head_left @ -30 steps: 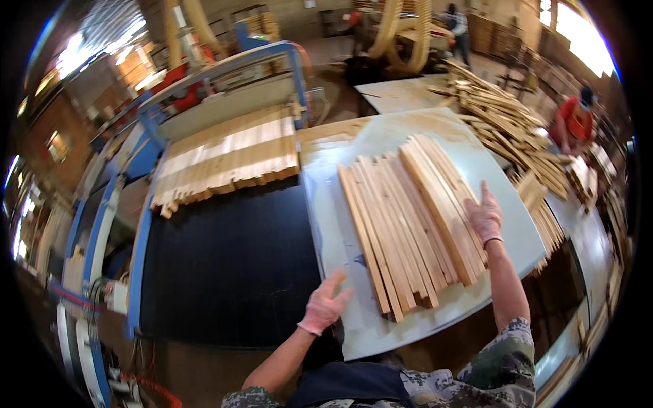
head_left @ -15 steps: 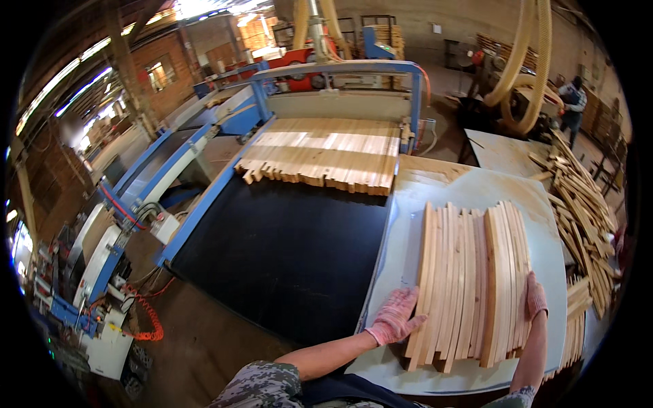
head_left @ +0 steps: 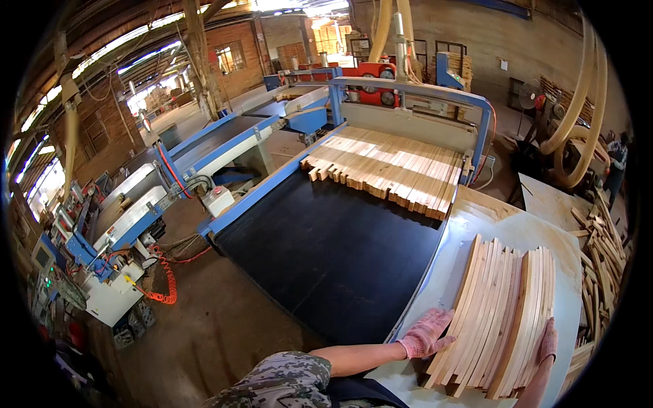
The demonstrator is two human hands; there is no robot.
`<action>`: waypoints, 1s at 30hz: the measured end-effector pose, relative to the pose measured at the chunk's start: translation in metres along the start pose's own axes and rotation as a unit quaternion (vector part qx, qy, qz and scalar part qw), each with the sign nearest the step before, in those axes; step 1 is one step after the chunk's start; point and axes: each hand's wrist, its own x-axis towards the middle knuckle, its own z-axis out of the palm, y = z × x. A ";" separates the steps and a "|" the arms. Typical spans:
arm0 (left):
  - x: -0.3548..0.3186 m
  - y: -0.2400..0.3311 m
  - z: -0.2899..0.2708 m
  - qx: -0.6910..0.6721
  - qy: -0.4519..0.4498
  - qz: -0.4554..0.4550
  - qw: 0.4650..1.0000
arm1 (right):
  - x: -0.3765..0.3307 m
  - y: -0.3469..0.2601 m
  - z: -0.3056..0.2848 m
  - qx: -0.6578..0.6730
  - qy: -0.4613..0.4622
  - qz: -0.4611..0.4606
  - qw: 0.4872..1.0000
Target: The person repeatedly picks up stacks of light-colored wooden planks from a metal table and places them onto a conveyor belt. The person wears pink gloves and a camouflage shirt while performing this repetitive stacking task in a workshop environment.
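Note:
A bundle of pale wooden strips (head_left: pixel 500 316), set side by side, lies on a light blue-grey tabletop (head_left: pixel 568 289) at the lower right. My left hand (head_left: pixel 426 334), in a pinkish knitted glove, rests against the bundle's left edge with its fingers stretched out. On the opposite edge, my right hand (head_left: pixel 548 341), in a matching glove, lies flat along the outermost strip; part of it is hidden. The bundle sits between the two hands. Left of the tabletop, a black conveyor belt (head_left: pixel 326 251) carries a wide row of similar wooden strips (head_left: pixel 388 166) at its far end.
A blue machine frame (head_left: pixel 415 87) spans the belt's far end. Loose wood pieces (head_left: pixel 604 262) are heaped at the right. Farther left stands another blue-and-white machine (head_left: pixel 129 234) with a coiled orange hose (head_left: pixel 166 289). A person (head_left: pixel 616 166) stands at the far right.
The view has swung left, so the scene appears farther right and the bundle lower. Both hands stay against the bundle's sides, with little visible shift relative to it.

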 end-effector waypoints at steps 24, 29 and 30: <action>0.000 -0.004 0.008 -0.026 0.039 0.017 0.999 | 0.006 0.012 -0.002 -0.001 0.002 -0.012 1.000; 0.000 -0.007 0.012 -0.032 0.039 0.020 0.999 | 0.008 0.014 0.000 0.004 0.002 -0.015 1.000; 0.000 -0.007 0.011 -0.031 0.035 0.016 0.999 | 0.008 0.015 -0.001 0.003 0.001 -0.015 1.000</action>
